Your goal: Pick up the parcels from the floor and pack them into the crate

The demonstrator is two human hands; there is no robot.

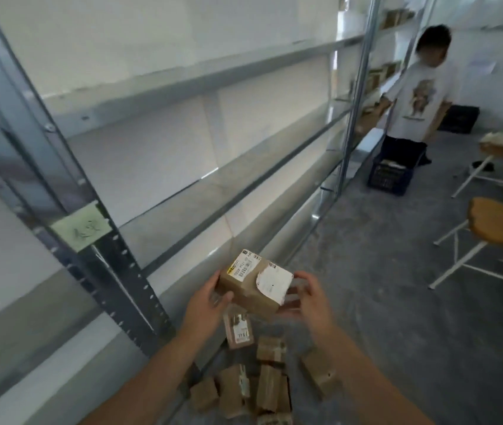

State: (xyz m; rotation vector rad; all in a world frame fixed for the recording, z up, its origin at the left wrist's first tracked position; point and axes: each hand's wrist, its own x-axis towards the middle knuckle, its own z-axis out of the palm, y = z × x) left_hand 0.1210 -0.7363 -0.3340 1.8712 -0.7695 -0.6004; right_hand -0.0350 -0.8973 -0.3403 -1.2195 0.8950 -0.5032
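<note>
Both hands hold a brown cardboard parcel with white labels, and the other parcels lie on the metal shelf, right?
No: the head view shows the other brown cardboard parcels on the grey floor beside the metal shelving; the rest holds.

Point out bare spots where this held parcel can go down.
The shelf boards beside the grey upright lie bare. So does the floor between the parcel pile and the wooden chair. Under the held parcel the pile crowds the floor.
</note>
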